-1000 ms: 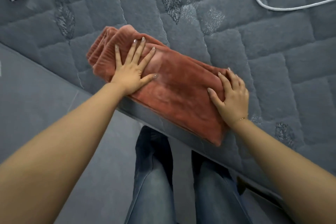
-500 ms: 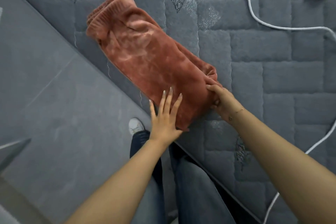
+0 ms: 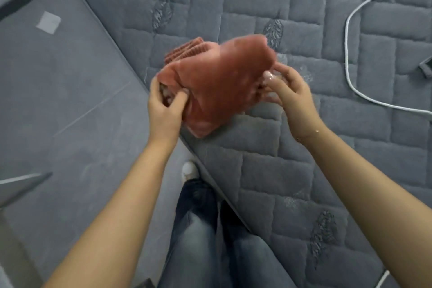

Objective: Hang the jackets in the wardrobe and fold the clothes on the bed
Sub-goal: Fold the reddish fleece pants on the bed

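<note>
You pinched the folded rust garment [image 3: 217,86] with left hand [image 3: 163,110] at nine o'clock, right hand [image 3: 289,93] at three; the loose fold could have slumped open

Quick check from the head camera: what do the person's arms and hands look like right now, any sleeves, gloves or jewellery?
Both forearms are bare, with no sleeves or gloves in view. The left hand shows no rings or watch. The right hand has a thin chain bracelet at the wrist. The fingernails look long; blur hides finer detail.

Garment [image 3: 217,84] above bed [image 3: 292,170] edge, between hands
</note>
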`<state>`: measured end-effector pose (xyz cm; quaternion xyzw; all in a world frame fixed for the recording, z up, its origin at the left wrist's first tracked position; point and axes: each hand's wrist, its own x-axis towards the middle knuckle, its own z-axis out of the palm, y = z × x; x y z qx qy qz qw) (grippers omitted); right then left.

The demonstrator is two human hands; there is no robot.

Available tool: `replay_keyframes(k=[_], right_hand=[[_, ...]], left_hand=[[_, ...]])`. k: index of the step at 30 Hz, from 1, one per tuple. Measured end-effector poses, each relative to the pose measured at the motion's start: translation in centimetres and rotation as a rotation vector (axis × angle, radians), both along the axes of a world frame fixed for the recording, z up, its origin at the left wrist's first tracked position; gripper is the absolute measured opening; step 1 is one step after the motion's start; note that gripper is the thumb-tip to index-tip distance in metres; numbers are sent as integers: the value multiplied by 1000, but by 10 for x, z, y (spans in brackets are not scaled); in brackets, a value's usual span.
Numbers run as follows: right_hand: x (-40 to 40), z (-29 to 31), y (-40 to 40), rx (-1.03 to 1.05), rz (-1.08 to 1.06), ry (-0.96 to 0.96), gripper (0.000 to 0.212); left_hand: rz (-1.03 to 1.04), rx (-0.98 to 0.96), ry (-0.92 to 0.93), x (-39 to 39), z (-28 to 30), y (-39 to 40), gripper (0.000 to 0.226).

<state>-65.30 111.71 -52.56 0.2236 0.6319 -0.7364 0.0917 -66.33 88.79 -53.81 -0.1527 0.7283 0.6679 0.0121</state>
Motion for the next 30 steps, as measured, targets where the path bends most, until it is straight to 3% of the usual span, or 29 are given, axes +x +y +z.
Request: replay_keyframes(k=[3, 6, 9, 13, 20, 23, 25, 27, 30], right_hand=[[-51, -20, -27, 507, 247, 217, 59], [-94, -56, -58, 931, 521, 209, 76], [-112, -90, -87, 1049, 634, 30, 79], [-119, -113, -105, 1147, 614, 11, 71], [-152, -124, -105, 1023, 583, -154, 64], [-161, -119, -89, 684, 450, -212, 75], [-164, -115, -76, 476, 386, -326, 81], [-168, -116, -65, 427, 442, -422, 84], [-176, -118, -61, 366, 559, -514, 97]], left_hand=[[128, 28, -229, -68, -11, -20, 40], [143, 58, -421, -109, -43, -32, 73], [118, -45, -411, -119, -79, -36, 104], [81, -126, -458, -130, -118, -53, 70], [87, -103, -549, -167, -132, -53, 62], [172, -47, -591, -162, -121, -54, 62], [198, 100, -667, -151, -113, -59, 57], [123, 279, -760, -133, -108, -62, 67], [-41, 424, -846, -101, -111, -59, 105]])
